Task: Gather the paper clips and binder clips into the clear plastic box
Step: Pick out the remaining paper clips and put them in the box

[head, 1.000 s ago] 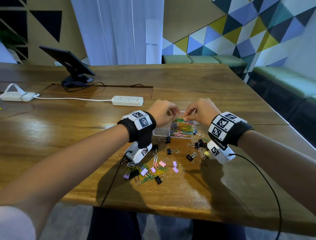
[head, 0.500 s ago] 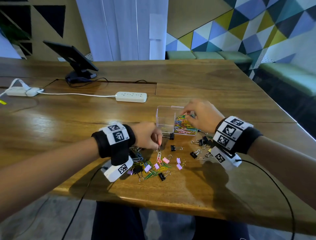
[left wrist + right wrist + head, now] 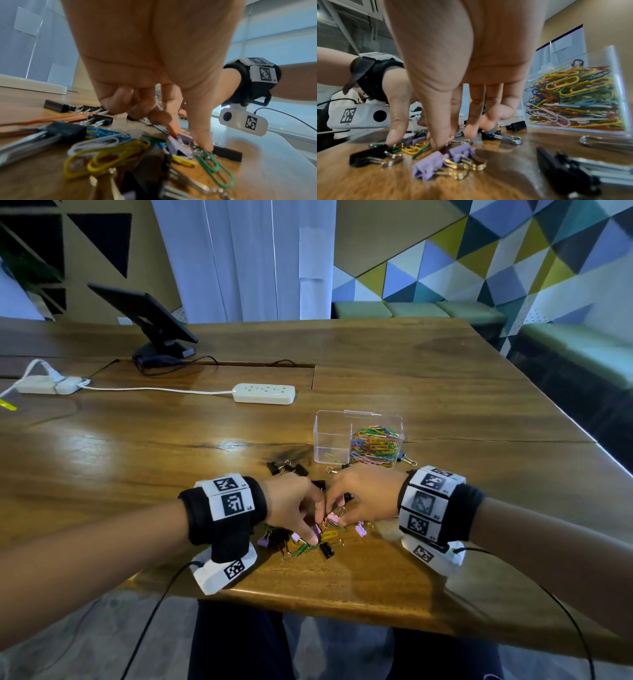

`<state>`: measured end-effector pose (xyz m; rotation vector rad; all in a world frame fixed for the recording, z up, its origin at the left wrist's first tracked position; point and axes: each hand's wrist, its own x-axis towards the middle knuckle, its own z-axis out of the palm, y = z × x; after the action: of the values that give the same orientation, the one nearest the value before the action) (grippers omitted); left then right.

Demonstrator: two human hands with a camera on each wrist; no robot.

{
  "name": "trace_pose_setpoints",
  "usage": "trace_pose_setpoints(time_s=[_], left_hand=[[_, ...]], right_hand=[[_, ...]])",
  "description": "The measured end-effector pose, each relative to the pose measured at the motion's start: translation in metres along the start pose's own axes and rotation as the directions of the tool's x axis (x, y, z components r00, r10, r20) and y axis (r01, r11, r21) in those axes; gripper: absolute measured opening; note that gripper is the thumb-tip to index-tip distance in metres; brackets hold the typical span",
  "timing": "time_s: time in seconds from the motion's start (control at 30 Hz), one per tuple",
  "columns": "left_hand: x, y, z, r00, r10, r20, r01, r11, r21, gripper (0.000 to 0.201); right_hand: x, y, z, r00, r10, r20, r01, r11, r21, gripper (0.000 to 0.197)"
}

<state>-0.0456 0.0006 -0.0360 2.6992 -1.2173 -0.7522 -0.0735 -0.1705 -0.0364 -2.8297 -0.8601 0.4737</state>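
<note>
The clear plastic box (image 3: pixel 330 436) stands on the wooden table (image 3: pixel 445 412); its right half holds a heap of coloured paper clips (image 3: pixel 375 444) (image 3: pixel 573 97). In front of it lies a loose pile of paper clips and binder clips (image 3: pixel 322 537). Both hands meet over this pile. My left hand (image 3: pixel 291 506) has its thumb pressed on a green paper clip (image 3: pixel 212 162) and pinches a purple binder clip (image 3: pixel 179 145) against its forefinger. My right hand (image 3: pixel 359 496) points its fingertips (image 3: pixel 470 132) down onto the clips behind two purple binder clips (image 3: pixel 429 165); whether it grips one is hidden.
Black binder clips (image 3: pixel 286 468) lie left of the box and more near my right wrist (image 3: pixel 565 174). A white power strip (image 3: pixel 263 393) and its cable lie behind the box, a tablet on a stand (image 3: pixel 150 320) farther back. The table's front edge runs just below the pile.
My right hand has left the box and come down to the pile. My left hand has moved right and forward to meet it. The box now stands free of both hands.
</note>
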Motion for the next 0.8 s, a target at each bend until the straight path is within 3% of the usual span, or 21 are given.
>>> trace_pose_setpoints(time_s=[0.2,0.37,0.5,0.67,0.8], left_hand=[[0.002,0.001,0.002,1.000,-0.012,-0.006,0.012,0.998,-0.061,0.021],[0.002,0.003,0.002,1.000,0.000,-0.013,-0.001,0.993,-0.115,0.017],[0.003,0.000,-0.002,0.997,0.011,-0.077,-0.016,0.997,-0.070,0.017],[0.006,-0.016,-0.016,0.985,-0.057,-0.165,0.051,0.998,-0.042,0.019],[0.011,-0.027,-0.021,0.971,-0.108,-0.215,0.106,0.994,-0.020,0.019]], right_hand=[[-0.004,0.013,0.004,0.991,0.113,-0.066,-0.115,0.993,-0.028,0.019],[-0.009,0.022,0.000,0.982,0.186,-0.031,-0.187,0.981,-0.056,0.023],[-0.009,0.016,0.002,0.989,0.138,-0.053,-0.140,0.989,-0.052,0.035],[-0.004,-0.003,0.001,0.998,0.009,0.055,-0.008,1.000,-0.013,0.065],[0.002,-0.005,-0.001,0.995,-0.007,0.096,0.009,1.000,-0.024,0.075]])
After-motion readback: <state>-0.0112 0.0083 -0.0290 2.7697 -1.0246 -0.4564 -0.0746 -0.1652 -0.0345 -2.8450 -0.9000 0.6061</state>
